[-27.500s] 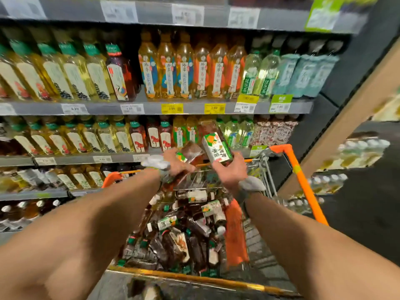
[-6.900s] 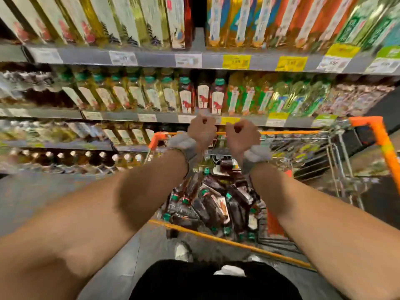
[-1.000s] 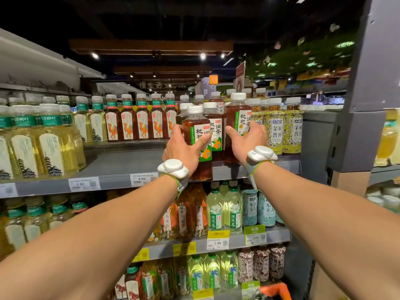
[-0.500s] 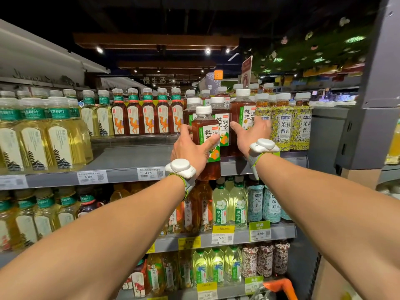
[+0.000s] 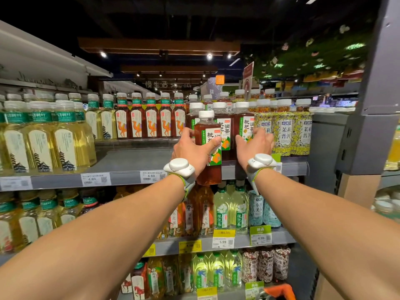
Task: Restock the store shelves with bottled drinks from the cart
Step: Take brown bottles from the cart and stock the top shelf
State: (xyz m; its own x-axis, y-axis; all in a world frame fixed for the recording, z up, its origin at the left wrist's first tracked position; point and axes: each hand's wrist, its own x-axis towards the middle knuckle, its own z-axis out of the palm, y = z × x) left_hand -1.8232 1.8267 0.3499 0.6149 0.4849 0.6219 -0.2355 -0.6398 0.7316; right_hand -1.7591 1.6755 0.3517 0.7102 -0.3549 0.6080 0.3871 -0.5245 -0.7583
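Top grey metal shelf [image 5: 129,161]. Left hand [image 5: 190,150] grips a clear plastic bottle of brown tea with white cap [image 5: 206,128], upright, in front of the shelf's front lip. Right hand [image 5: 254,146] wraps a matching brown-tea bottle [image 5: 245,122] standing on the shelf, just beside yellow floral-labelled bottles [image 5: 283,131]. White round wrist device [image 5: 179,167] on each arm. Camel-labelled dark bottles [image 5: 151,124] stand further left, at the back.

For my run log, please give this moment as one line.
left hand: grips tea bottle, in front of shelf | right hand: grips second tea bottle, on shelf | step: placing
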